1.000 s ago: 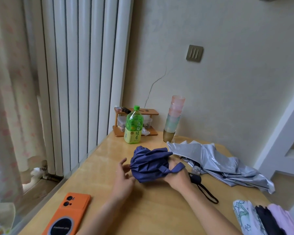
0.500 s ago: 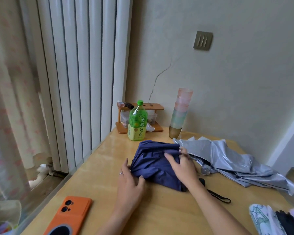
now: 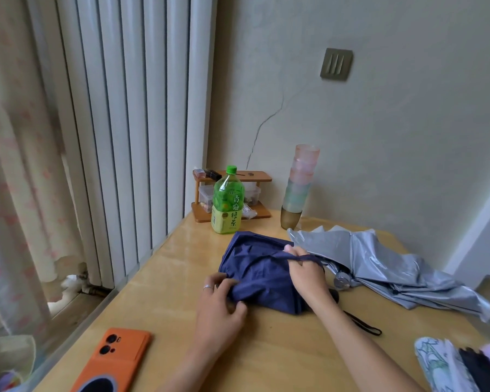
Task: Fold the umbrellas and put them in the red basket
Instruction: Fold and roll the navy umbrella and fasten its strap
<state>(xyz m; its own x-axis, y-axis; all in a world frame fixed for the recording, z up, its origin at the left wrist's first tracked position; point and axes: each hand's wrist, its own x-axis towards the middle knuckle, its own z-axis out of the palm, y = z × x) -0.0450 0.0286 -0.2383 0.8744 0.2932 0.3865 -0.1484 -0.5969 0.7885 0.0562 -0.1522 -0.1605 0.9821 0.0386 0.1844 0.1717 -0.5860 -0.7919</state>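
**Wrapping the strap round the navy umbrella**

We have the navy umbrella (image 3: 262, 271) lying mid-table, towards the far edge, just beside the loose silver umbrella (image 3: 385, 264). Our left hand (image 3: 219, 309) is clamped on the near-left bunch of canopy, knuckles up. Our right hand (image 3: 306, 274) arches over the bundle, fingers pinched on the closure strap (image 3: 304, 258). We should keep the pleats pressed flat and pull the strap taut before fastening. No red basket is in view.

Two bare hands, the left hand (image 3: 219, 306) and the right hand (image 3: 306, 274), are showing; lying on the table are one navy fabric umbrella (image 3: 259, 274), one silver fabric umbrella (image 3: 379, 261), one green plastic tea bottle (image 3: 227, 202) and one orange-cased phone (image 3: 112, 360).
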